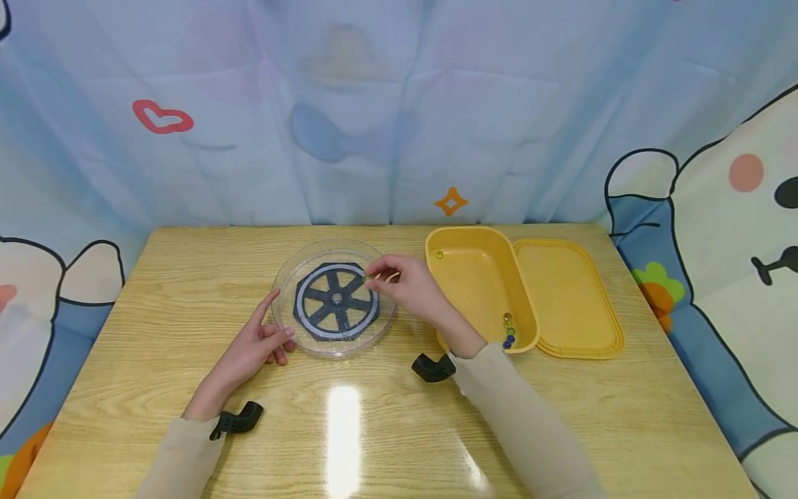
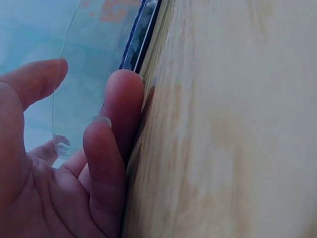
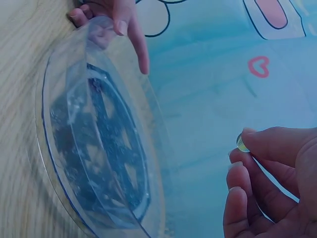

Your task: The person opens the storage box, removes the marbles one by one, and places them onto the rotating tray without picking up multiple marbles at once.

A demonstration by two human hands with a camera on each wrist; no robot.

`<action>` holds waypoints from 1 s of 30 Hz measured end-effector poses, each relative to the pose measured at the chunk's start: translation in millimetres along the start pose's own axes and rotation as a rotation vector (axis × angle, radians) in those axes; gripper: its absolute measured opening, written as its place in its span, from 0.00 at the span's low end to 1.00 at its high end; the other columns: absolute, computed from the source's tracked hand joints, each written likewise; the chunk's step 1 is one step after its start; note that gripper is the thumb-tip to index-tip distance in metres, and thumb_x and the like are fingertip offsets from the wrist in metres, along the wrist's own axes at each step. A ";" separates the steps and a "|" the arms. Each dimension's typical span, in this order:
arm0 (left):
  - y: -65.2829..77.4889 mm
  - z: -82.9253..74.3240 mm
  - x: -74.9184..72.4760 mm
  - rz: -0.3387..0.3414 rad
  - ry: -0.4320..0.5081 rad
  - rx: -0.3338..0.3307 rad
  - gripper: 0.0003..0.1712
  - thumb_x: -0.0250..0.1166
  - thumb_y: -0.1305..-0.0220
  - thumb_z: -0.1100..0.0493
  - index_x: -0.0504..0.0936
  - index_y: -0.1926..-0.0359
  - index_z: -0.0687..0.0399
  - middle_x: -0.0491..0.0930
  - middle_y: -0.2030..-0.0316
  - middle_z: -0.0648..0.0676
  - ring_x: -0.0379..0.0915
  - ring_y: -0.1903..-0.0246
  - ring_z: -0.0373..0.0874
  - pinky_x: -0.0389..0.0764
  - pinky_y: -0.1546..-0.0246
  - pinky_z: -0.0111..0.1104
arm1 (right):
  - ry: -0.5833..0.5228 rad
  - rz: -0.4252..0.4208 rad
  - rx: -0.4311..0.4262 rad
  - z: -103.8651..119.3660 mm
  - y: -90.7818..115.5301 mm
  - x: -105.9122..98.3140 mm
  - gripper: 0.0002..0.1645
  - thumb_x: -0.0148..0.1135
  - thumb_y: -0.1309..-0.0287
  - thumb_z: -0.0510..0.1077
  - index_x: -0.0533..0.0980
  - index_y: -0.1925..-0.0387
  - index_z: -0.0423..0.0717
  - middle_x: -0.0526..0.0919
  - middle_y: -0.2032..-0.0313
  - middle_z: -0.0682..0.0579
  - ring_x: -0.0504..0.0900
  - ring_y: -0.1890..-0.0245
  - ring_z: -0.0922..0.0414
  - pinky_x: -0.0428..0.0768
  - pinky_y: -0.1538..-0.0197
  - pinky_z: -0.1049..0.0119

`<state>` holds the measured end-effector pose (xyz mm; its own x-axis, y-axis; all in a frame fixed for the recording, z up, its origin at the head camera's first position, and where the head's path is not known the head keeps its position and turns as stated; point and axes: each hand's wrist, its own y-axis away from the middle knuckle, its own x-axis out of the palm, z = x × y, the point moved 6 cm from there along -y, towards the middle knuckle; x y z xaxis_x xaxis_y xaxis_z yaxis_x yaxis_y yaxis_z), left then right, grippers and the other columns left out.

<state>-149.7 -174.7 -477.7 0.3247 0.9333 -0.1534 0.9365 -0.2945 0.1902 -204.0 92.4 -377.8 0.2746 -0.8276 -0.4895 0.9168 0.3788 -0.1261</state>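
Note:
A round clear plastic dish (image 1: 288, 284) stands on the table, with a dark spoked wheel pattern (image 1: 312, 317) showing at its base. My left hand (image 1: 252, 343) rests against its near left side, fingers loosely spread along the wall and fingertips low by the tabletop. In the right wrist view the left hand (image 3: 131, 29) shows at the dish's rim. Over the right part of the dish, my right hand (image 1: 408, 287) pinches a glass marble (image 3: 242, 144) between thumb and fingertip. That marble is clear with a yellow-green tint.
Right of the dish is a yellow box (image 1: 480, 294) with several marbles (image 1: 509, 331) in its near right corner and one green marble (image 1: 439, 254) toward the far left. Its yellow lid (image 1: 567, 298) lies beside it. A patterned blue curtain (image 1: 399, 138) hangs behind the table (image 1: 280, 443).

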 end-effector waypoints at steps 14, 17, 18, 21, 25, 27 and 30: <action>1.7 -1.8 0.5 -0.002 -0.009 -0.008 0.47 0.61 0.27 0.56 0.40 0.20 0.37 0.83 0.67 0.65 0.78 0.77 0.50 0.76 0.75 0.32 | 0.078 0.076 0.021 -4.5 -18.3 24.4 0.13 0.68 0.37 0.42 0.85 0.52 0.43 0.85 0.59 0.52 0.81 0.63 0.58 0.79 0.61 0.65; 1.6 -2.2 0.3 -0.004 -0.014 -0.008 0.47 0.61 0.27 0.56 0.40 0.20 0.37 0.83 0.67 0.64 0.78 0.77 0.50 0.75 0.75 0.32 | 0.062 0.107 0.049 -3.0 -26.3 32.0 0.13 0.68 0.36 0.44 0.85 0.52 0.43 0.84 0.60 0.54 0.80 0.62 0.57 0.79 0.61 0.64; 1.6 -2.2 0.4 -0.004 -0.016 -0.009 0.47 0.61 0.27 0.56 0.40 0.20 0.37 0.83 0.67 0.64 0.79 0.77 0.50 0.75 0.75 0.32 | 0.053 0.116 0.062 -3.0 -29.2 34.6 0.14 0.68 0.36 0.44 0.85 0.52 0.43 0.84 0.60 0.54 0.80 0.62 0.57 0.79 0.60 0.64; 1.6 -2.5 0.4 -0.005 -0.024 -0.012 0.47 0.61 0.26 0.56 0.40 0.20 0.37 0.83 0.67 0.64 0.79 0.77 0.50 0.75 0.76 0.32 | 0.034 0.136 0.090 -2.8 -37.9 41.8 0.14 0.67 0.36 0.43 0.84 0.51 0.43 0.83 0.60 0.55 0.79 0.62 0.57 0.79 0.60 0.64; 1.3 -2.5 0.4 -0.005 -0.024 -0.016 0.46 0.60 0.26 0.56 0.40 0.20 0.38 0.83 0.67 0.64 0.79 0.77 0.50 0.75 0.76 0.32 | 0.070 0.154 0.102 -2.5 -49.5 50.4 0.13 0.68 0.36 0.42 0.85 0.52 0.44 0.84 0.62 0.55 0.80 0.63 0.58 0.78 0.60 0.65; 1.1 -2.5 0.6 -0.003 -0.021 -0.016 0.46 0.60 0.26 0.56 0.40 0.20 0.38 0.83 0.67 0.64 0.79 0.77 0.50 0.75 0.76 0.32 | 0.117 0.158 0.101 -3.1 -54.8 54.3 0.12 0.68 0.37 0.43 0.85 0.53 0.45 0.84 0.63 0.57 0.80 0.63 0.59 0.77 0.60 0.66; 1.3 -2.6 1.0 -0.001 -0.021 -0.013 0.47 0.60 0.26 0.56 0.40 0.20 0.38 0.83 0.67 0.64 0.79 0.77 0.50 0.76 0.75 0.32 | 0.142 0.180 0.112 -5.8 -60.7 61.5 0.11 0.68 0.37 0.42 0.86 0.53 0.46 0.84 0.64 0.58 0.80 0.64 0.60 0.77 0.60 0.67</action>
<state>-148.5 -173.6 -475.1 0.3270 0.9288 -0.1742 0.9349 -0.2910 0.2031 -244.4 20.9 -405.3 0.4000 -0.6817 -0.6126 0.8855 0.4598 0.0664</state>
